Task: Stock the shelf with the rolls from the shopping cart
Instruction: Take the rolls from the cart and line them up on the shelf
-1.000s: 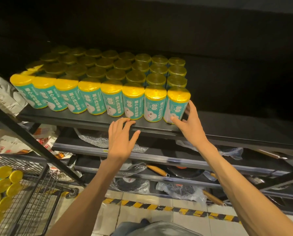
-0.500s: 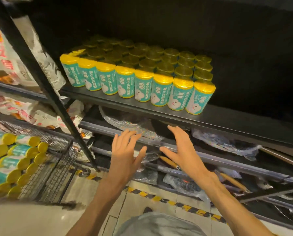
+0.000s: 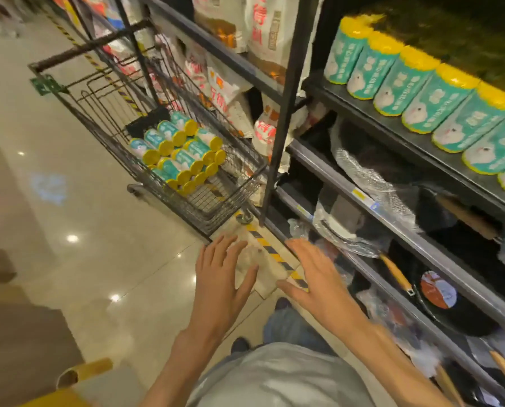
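Several teal rolls with yellow caps (image 3: 178,155) lie stacked on their sides in a wire shopping cart (image 3: 104,92) at the left of centre. More of the same rolls (image 3: 427,95) stand upright in rows on the dark shelf (image 3: 371,124) at the upper right. My left hand (image 3: 220,277) and my right hand (image 3: 319,277) hover side by side with fingers spread, low in the view, below the cart's near corner. Both hands hold nothing and touch nothing.
A black shelf upright (image 3: 283,107) stands between the cart and the stocked shelf. Lower shelves hold wrapped pans with wooden handles (image 3: 396,273). Printed bags (image 3: 263,27) fill the shelves behind the cart. A glossy tiled floor (image 3: 69,201) spreads to the left.
Both hands left the shelf edge and dropped down and leftward, empty. The view swung left and down, so the cart now sits in the centre and the stocked shelf at the right.
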